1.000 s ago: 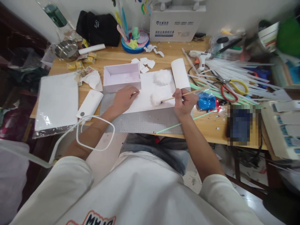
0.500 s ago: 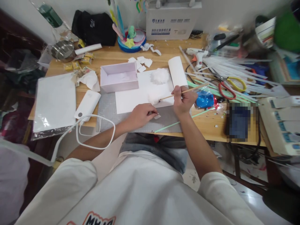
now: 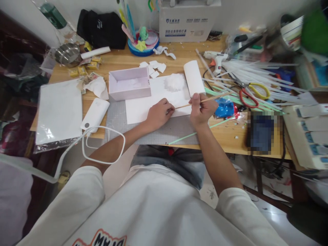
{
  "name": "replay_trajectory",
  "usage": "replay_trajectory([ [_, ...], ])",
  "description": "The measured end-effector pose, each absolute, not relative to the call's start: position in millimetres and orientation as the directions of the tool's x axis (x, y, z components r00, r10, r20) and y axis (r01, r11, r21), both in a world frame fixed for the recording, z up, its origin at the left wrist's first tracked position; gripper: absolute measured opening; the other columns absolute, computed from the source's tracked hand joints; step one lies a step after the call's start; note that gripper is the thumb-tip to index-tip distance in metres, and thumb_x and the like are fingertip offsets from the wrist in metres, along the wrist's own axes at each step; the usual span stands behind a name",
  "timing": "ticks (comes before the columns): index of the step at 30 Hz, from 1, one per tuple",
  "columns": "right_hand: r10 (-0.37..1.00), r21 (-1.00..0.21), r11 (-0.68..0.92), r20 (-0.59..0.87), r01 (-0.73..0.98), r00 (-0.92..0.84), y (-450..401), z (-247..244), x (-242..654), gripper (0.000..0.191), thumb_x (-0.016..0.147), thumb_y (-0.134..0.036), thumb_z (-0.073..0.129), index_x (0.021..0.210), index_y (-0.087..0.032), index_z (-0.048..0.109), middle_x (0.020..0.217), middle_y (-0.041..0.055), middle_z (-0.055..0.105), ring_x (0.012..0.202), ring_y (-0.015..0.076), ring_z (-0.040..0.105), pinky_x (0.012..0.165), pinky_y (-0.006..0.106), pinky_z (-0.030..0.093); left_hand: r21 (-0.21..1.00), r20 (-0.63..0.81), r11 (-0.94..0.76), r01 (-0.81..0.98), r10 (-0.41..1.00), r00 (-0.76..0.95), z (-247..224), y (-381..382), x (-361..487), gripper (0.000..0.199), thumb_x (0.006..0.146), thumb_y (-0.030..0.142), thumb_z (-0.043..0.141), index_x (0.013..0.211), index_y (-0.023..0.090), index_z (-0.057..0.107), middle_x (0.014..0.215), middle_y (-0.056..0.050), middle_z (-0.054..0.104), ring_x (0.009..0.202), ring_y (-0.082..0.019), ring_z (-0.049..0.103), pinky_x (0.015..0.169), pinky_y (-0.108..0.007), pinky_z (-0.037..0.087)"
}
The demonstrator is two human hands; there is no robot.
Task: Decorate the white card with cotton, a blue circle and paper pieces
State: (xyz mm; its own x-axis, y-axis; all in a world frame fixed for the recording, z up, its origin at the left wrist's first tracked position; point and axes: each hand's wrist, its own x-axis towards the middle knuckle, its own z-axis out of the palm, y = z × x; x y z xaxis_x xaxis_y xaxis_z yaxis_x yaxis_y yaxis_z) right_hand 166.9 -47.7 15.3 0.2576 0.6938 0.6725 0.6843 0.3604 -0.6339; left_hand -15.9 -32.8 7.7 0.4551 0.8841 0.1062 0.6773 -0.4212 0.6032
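Observation:
My right hand (image 3: 203, 108) grips a thin wooden stick (image 3: 183, 106) that slants down to the left. At the stick's left tip is my left hand (image 3: 162, 112), its fingers pinched together; what lies between them is too small to make out. Both hands are over the lower edge of a white sheet (image 3: 138, 110) on a grey cutting mat (image 3: 153, 136). A fluffy white heap (image 3: 175, 82) rests on the sheet behind the hands. Beside it stands a curled white paper piece (image 3: 194, 78). An open pale lilac box (image 3: 130, 91) sits at the sheet's left.
To the right lie scissors (image 3: 248, 99), a glue gun (image 3: 217, 61), many translucent sticks (image 3: 258, 73) and a blue packet (image 3: 224, 107). A white device (image 3: 95, 112) with a looped cable (image 3: 124, 147) is at the left, near a bagged white stack (image 3: 60, 111).
My left hand has moved up and to the right, to the stick's tip. The small white scrap at its fingertips no longer shows. My right hand has barely shifted.

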Motion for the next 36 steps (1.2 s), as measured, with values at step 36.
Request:
replay_trajectory([
  [36,0.775,-0.511,0.402,0.632,0.760,0.015,-48.4,16.2,158.4,0.056,0.103,-0.062,0.024,0.060,-0.026,0.025,0.053,-0.0032,0.031,0.050,0.0121,0.029,0.055,0.033,0.025,0.724,0.172,-0.390,0.570,0.901,0.397,6.5,-33.9,-18.1,0.028,0.094,0.016,0.052,0.110,0.019,0.075,0.098,-0.006,0.066,0.078,-0.016,0.060,0.074,-0.032,0.048],
])
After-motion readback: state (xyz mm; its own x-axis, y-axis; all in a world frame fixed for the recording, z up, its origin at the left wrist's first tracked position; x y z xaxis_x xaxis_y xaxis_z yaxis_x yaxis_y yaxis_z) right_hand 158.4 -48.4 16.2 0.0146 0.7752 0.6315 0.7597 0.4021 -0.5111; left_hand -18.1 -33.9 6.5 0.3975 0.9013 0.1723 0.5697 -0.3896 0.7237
